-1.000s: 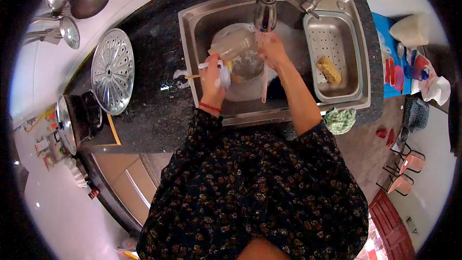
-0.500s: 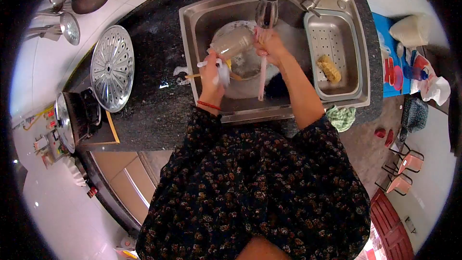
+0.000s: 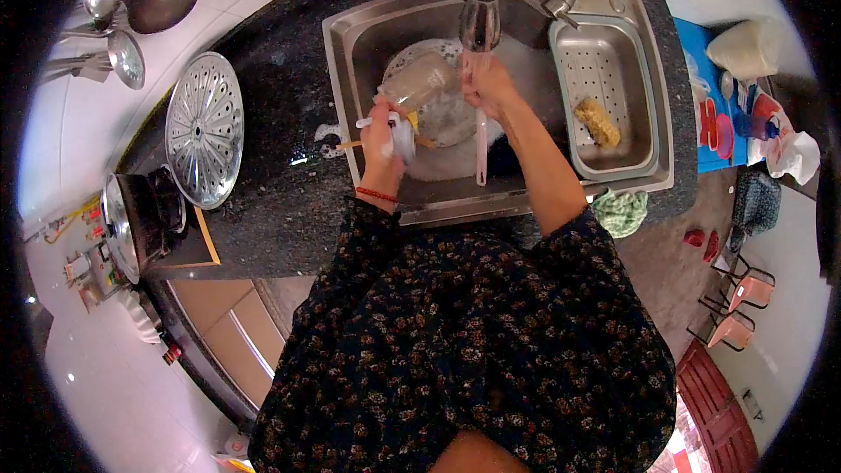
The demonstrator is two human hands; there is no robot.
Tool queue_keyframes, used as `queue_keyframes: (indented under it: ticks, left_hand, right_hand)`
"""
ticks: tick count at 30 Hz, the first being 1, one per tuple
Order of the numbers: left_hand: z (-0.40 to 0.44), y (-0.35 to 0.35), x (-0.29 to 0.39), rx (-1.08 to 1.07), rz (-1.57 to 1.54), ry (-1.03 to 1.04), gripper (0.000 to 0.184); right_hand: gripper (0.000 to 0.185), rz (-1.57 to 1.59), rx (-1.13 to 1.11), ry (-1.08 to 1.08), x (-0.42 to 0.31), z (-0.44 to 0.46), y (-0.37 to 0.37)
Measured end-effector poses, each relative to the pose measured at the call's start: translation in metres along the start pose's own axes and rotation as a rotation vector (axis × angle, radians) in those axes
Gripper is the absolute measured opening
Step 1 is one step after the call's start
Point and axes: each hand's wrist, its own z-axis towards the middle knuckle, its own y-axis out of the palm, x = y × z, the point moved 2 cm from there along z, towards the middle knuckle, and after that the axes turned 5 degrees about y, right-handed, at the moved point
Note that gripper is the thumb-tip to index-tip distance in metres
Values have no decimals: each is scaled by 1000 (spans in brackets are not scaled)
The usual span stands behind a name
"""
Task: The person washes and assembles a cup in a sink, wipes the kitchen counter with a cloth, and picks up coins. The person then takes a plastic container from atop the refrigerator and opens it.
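Observation:
Over the large sink basin (image 3: 346,52), my left hand (image 3: 378,138) is closed at the near end of a clear, cloudy-looking bottle (image 3: 419,83). A white plastic piece (image 3: 401,138) is in the same hand, and a thin wooden stick (image 3: 350,145) sticks out on its left side. My right hand (image 3: 489,86) is closed around a long pale-pink stick (image 3: 482,149), which points down toward the basin's near side. It is under the faucet head (image 3: 480,22), and its fingertips are partly hidden. Below the hands, a round vessel (image 3: 447,127) holds sudsy water.
A yellow sponge (image 3: 597,121) lies in the perforated drain basket (image 3: 604,61) on the right. A green cloth (image 3: 620,213) hangs at the counter edge. A metal steamer plate (image 3: 204,131) and a lidded pot (image 3: 123,228) stand left.
The whole view has shifted slightly. Both hands keep their grips, and the bottle and pink stick stay in nearly the same places, the pink stick now slightly more upright.

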Motion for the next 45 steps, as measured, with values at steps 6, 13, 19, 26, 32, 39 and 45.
queue_keyframes:
  ticks: [6,13,19,26,32,39,45]
  left_hand:
    - [-3,-2,0,35,38,28,23]
    - [-4,-7,-1,22,-3,28,21]
    - [-2,-10,-2,65,-58,23,18]
    - [-7,-10,0,33,-17,34,16]
    - [-8,-12,-2,14,-28,11,17]
    - [-10,-19,-2,32,-2,-1,27]
    - [-19,-17,-2,41,7,-34,27]
  right_hand:
    - [13,143,-20,-17,23,29,-14]
    - [7,-12,-26,-30,10,34,-16]
    - [30,286,-111,-113,-31,5,-1]
    - [59,182,-216,-161,-35,1,-7]
    - [42,-1,57,-121,-40,-15,17]
    - [28,238,-55,-128,-28,-14,12]
    - [21,-85,-36,-56,-8,-4,-1]
